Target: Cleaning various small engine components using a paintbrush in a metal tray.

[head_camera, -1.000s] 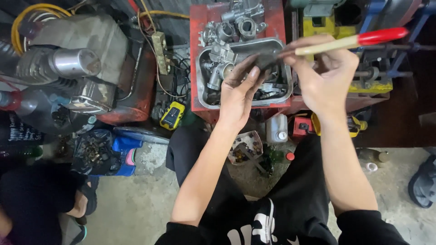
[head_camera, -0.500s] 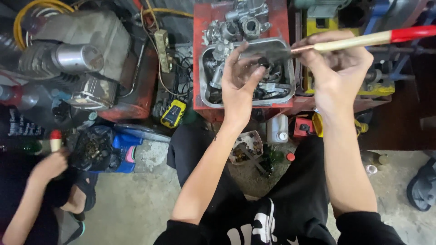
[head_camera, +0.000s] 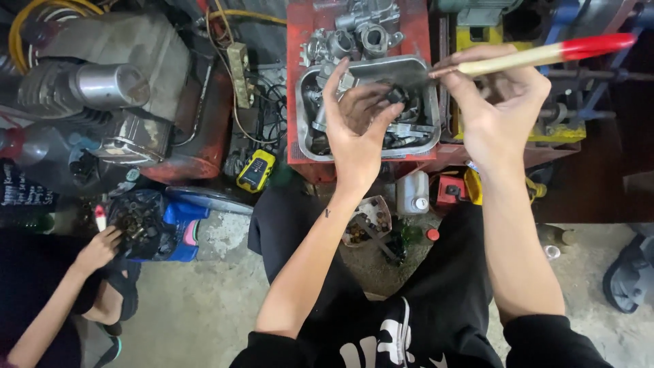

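Can't really make out the small dark part (head_camera: 394,95) pinched in the left hand (head_camera: 354,129), too tiny and half covered by fingertips. The brush's (head_camera: 538,56) bristles are lost against the metal tray (head_camera: 368,153). Far right, the sandal (head_camera: 630,276) is cut off. Near left, another person's hand (head_camera: 99,251) shows, but their body runs out of frame.

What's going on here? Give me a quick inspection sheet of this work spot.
Surface: red stand holding a metal tray.
Job's things: small dark part; red-tipped wooden brush.
Clutter: grey metal castings, yellow meter, white jug.
Grippers: left hand pinches the part; right hand holds the brush.
Cables: yellow hose, black wires.
Surroundings: engine; another person's hand at a parts tub.
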